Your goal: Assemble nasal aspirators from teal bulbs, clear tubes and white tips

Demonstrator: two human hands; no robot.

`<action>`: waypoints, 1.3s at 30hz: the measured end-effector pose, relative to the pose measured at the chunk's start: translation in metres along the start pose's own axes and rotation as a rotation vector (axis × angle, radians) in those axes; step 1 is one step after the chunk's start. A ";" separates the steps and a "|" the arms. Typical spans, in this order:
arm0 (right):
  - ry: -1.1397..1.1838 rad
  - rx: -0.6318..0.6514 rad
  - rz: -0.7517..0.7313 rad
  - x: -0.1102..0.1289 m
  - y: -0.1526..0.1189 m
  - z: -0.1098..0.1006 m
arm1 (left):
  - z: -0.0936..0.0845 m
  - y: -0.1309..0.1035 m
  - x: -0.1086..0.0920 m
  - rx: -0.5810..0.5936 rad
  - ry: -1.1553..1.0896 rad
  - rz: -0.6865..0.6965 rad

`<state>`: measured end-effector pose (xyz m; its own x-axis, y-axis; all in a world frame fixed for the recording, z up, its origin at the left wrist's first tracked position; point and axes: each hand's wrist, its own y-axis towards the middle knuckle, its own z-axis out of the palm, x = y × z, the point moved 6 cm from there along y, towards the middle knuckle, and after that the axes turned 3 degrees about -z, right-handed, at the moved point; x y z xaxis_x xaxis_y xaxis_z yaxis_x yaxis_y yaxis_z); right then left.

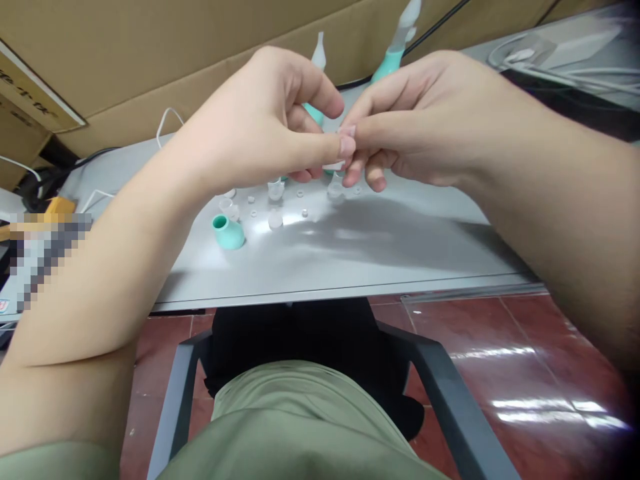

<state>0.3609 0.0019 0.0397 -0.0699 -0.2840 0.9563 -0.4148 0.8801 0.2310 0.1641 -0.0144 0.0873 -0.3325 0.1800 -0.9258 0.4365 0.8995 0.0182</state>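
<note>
My left hand (295, 127) and my right hand (400, 127) meet above the grey table, thumb tips almost touching. Between their fingertips is a small whitish, translucent piece (334, 166), mostly hidden by the fingers. Both hands are pinched, and I cannot make out exactly what each one holds. Below them on the table lie clear cups (276, 190), a round translucent disc (275, 219) and several tiny rings (305, 213). A teal cone-shaped part (229, 233) with an open top stands to the left.
Behind my hands stand teal bottles with translucent tips (387, 65). Cardboard (150, 53) lines the back of the grey table (400, 260). White cables and a black object (575, 100) are at the right. Yellow and dark items lie at the left edge. Grey chair arms are below.
</note>
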 end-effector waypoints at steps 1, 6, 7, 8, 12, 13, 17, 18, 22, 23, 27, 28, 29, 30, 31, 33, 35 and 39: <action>0.007 -0.013 -0.009 0.001 -0.001 0.002 | 0.000 0.002 0.001 0.019 0.022 0.012; 0.043 -0.115 -0.101 0.011 -0.007 0.004 | -0.003 0.005 0.005 0.090 -0.079 0.035; 0.060 -0.142 -0.149 0.015 -0.009 0.004 | -0.004 0.005 0.006 0.080 -0.145 0.038; 0.062 -0.171 -0.206 0.019 -0.012 0.003 | -0.004 0.005 0.007 0.069 -0.210 0.038; -0.098 -0.245 -0.391 0.030 -0.022 -0.001 | 0.000 0.008 0.007 0.042 -0.410 0.072; -0.136 -0.254 -0.410 0.030 -0.023 -0.002 | 0.001 0.009 0.007 0.036 -0.429 0.087; -0.186 -0.317 -0.442 0.027 -0.024 -0.003 | 0.004 0.010 0.005 0.029 -0.418 0.105; -0.186 -0.333 -0.448 0.027 -0.024 -0.002 | 0.004 0.009 0.004 0.029 -0.385 0.097; -0.157 -0.346 -0.429 0.029 -0.021 0.005 | -0.002 0.006 0.006 0.006 -0.239 0.040; -0.162 -0.347 -0.416 0.029 -0.021 0.006 | -0.003 0.005 0.006 0.018 -0.254 0.043; -0.188 -0.348 -0.391 0.026 -0.019 0.005 | 0.003 0.005 0.005 0.114 -0.361 0.109; -0.171 -0.343 -0.397 0.026 -0.019 0.005 | 0.005 0.004 0.005 0.123 -0.366 0.107; -0.145 -0.335 -0.409 0.026 -0.019 0.005 | 0.006 0.004 0.005 0.120 -0.371 0.102; -0.115 -0.324 -0.420 0.026 -0.018 0.005 | 0.006 0.003 0.005 0.110 -0.375 0.096; -0.088 -0.303 -0.429 0.026 -0.017 0.005 | 0.007 0.003 0.004 0.097 -0.371 0.091; -0.042 -0.251 -0.441 0.026 -0.016 0.006 | 0.005 0.002 0.002 0.077 -0.345 0.096; -0.001 -0.196 -0.444 0.026 -0.014 0.006 | 0.003 0.003 0.001 0.074 -0.281 0.100; 0.013 -0.103 -0.385 0.021 -0.009 0.008 | 0.000 0.010 0.006 0.091 -0.200 0.074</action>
<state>0.3559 -0.0147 0.0564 0.0853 -0.5964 0.7981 -0.3154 0.7437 0.5894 0.1668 -0.0043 0.0822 -0.1278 0.1537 -0.9798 0.5305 0.8453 0.0634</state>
